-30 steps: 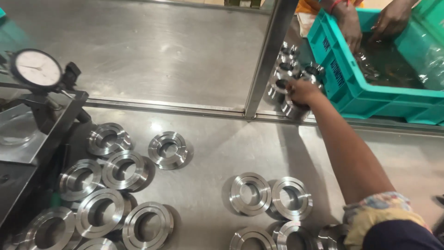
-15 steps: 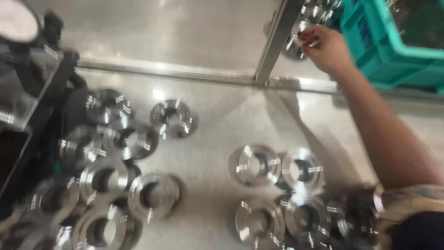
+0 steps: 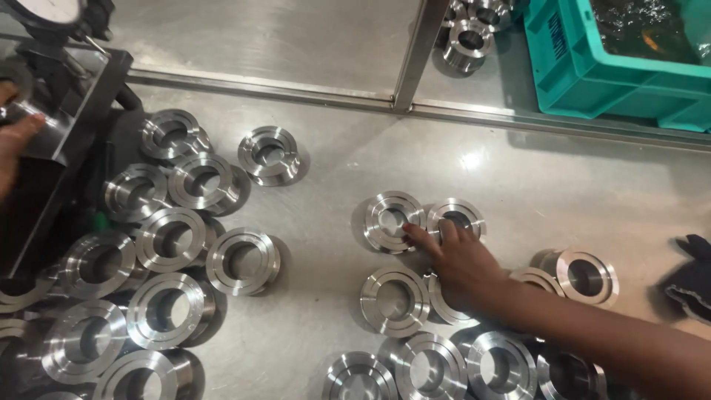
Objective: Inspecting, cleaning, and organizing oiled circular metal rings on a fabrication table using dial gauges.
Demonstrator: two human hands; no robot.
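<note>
My right hand (image 3: 458,265) lies flat on a cluster of shiny machined metal rings at the table's middle right. Its fingertips touch two of them, one ring (image 3: 391,220) to the left and another ring (image 3: 461,215) just beyond the fingers; it grips nothing. Only part of my left hand (image 3: 13,139) shows at the far left edge. It rests against the grey block of a dial gauge stand (image 3: 65,89), and its fingers are mostly cut off by the frame. A single ring (image 3: 269,154) sits apart, between the two groups.
Several more rings (image 3: 169,241) crowd the left side beside the dark stand. A teal plastic crate (image 3: 592,70) stands at the back right beyond a metal divider post (image 3: 415,52), with a few rings (image 3: 466,38) next to it. A dark cloth (image 3: 692,278) lies at the right edge.
My right hand has drawn back from the rings by the teal crate and come down onto the near cluster. The view has tilted down and my left hand has entered at the left.
</note>
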